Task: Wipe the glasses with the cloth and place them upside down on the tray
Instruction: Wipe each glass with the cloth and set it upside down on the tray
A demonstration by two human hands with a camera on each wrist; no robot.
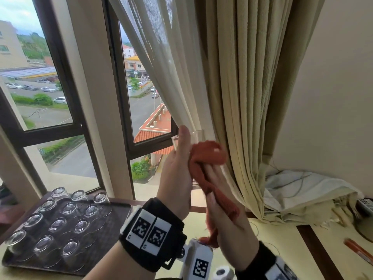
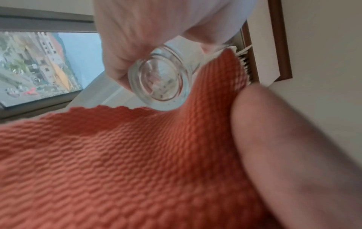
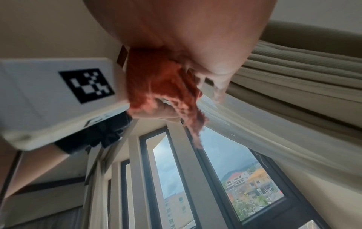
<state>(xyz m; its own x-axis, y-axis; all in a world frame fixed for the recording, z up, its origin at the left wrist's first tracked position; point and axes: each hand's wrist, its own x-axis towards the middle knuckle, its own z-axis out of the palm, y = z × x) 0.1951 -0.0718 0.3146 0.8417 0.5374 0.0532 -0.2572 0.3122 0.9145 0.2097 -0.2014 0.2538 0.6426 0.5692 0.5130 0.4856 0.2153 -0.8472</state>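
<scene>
My left hand (image 1: 177, 164) is raised in front of the window and grips a clear glass (image 1: 198, 136), of which only the rim shows above the fingers. In the left wrist view my fingers (image 2: 137, 46) curl round its thick base (image 2: 162, 80). My right hand (image 1: 226, 219) holds an orange cloth (image 1: 210, 154) and lays it against the glass's side; the cloth (image 2: 117, 155) fills the lower left wrist view and is bunched under the right palm (image 3: 156, 80). A dark tray (image 1: 117, 219) at lower left carries several glasses (image 1: 58, 224) upside down in rows.
Beige curtains (image 1: 252, 98) hang just behind the hands. A crumpled white sheet with cables (image 1: 302, 188) lies on the table at right, with a remote (image 1: 365, 207) and an orange pen (image 1: 359, 251) near the right edge. The tray's right part is bare.
</scene>
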